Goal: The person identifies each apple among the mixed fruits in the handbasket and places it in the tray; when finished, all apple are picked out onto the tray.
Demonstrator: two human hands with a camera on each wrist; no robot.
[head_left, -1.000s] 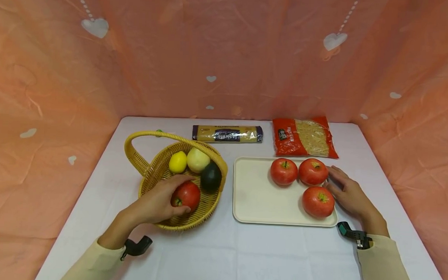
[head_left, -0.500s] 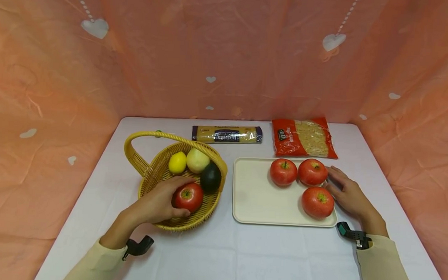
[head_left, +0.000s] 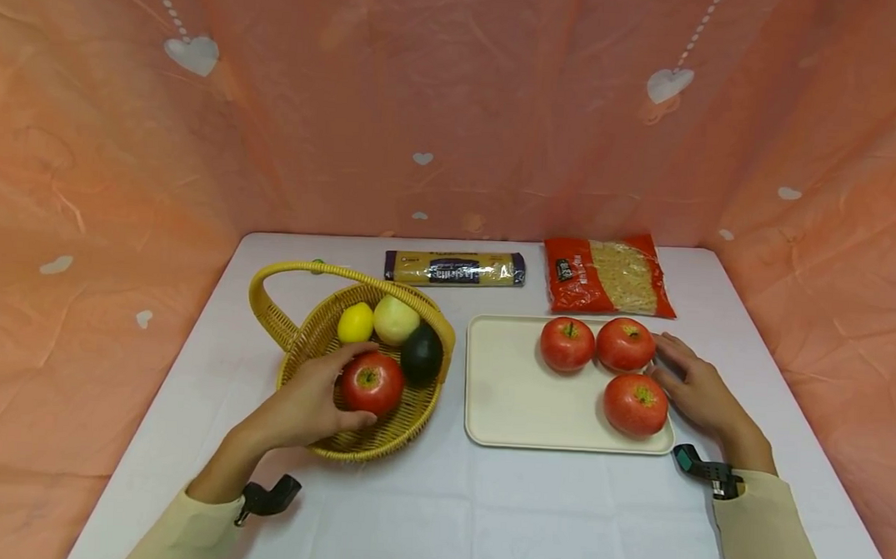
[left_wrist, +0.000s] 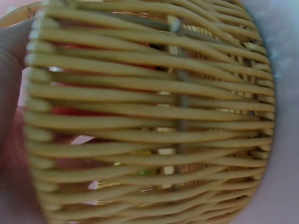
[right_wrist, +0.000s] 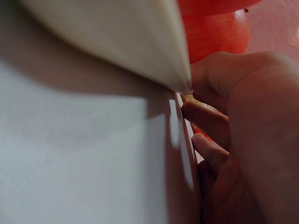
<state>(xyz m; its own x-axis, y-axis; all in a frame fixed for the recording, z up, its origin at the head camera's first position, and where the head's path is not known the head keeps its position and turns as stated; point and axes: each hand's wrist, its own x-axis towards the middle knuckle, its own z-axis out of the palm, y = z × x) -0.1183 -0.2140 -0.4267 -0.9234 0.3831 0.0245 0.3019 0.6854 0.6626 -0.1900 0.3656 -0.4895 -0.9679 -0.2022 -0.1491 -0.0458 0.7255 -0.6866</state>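
Note:
In the head view, my left hand (head_left: pixel 303 407) reaches over the near left rim of the yellow wicker basket (head_left: pixel 313 450). Its thumb and fingers are spread loosely around a red apple (head_left: pixel 372 383) lying inside. The left wrist view is mostly filled by the basket's woven side (left_wrist: pixel 154 112), which hides the fingertips. Along the right edge of the cream tray (head_left: pixel 525 400) my right hand (head_left: pixel 701 395) rests with its fingers extended, close beside an upper apple (head_left: pixel 625 344) and a nearer apple (head_left: pixel 635 404). In the right wrist view, its fingers (right_wrist: pixel 208 119) lie by the tray's rim.
A lemon (head_left: pixel 356 322), a pale round fruit (head_left: pixel 396 320) and a dark green avocado-like fruit (head_left: pixel 421 355) share the basket, under its arched handle (head_left: pixel 343 272). Another apple (head_left: pixel 567 344) is on the tray. Behind lie a spaghetti packet (head_left: pixel 454 268) and a red pasta bag (head_left: pixel 607 274).
The apple in the basket has turned stem-up and shifted slightly away from me. My left hand has loosened around it and drawn a little left. My right hand has stayed put.

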